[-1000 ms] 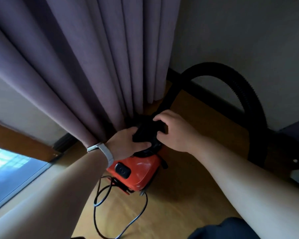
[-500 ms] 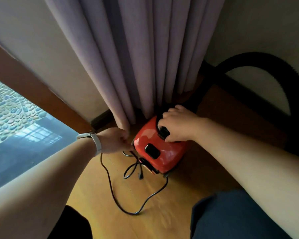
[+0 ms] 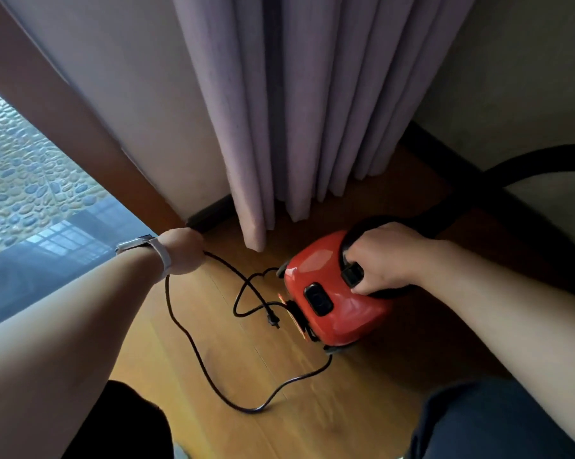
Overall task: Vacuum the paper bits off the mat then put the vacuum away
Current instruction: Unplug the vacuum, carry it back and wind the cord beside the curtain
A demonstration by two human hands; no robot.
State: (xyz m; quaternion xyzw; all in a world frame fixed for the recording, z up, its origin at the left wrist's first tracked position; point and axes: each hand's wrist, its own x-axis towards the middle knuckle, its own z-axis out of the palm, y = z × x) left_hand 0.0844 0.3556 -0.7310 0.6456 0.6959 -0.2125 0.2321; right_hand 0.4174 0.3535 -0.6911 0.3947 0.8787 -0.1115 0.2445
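Observation:
A small red vacuum [image 3: 329,306] sits on the wooden floor in the corner below the curtain. My right hand [image 3: 385,260] grips its black top handle. My left hand [image 3: 183,250], with a watch on the wrist, holds the black power cord [image 3: 193,342] out to the left of the vacuum. The cord loops over the floor, and its plug [image 3: 272,321] lies near the vacuum's front. A black hose [image 3: 478,190] runs from the vacuum off to the right. No mat or paper bits are in view.
A mauve curtain [image 3: 296,111] hangs to the floor just behind the vacuum. A wood-framed glass door [image 3: 31,180] stands at the left and a dark skirting board [image 3: 428,137] runs along the right wall. My knees fill the bottom edge.
My left hand has left the vacuum's top and pulled the cord out to the left. My right hand has kept its grip on the handle. The view has swung left and down.

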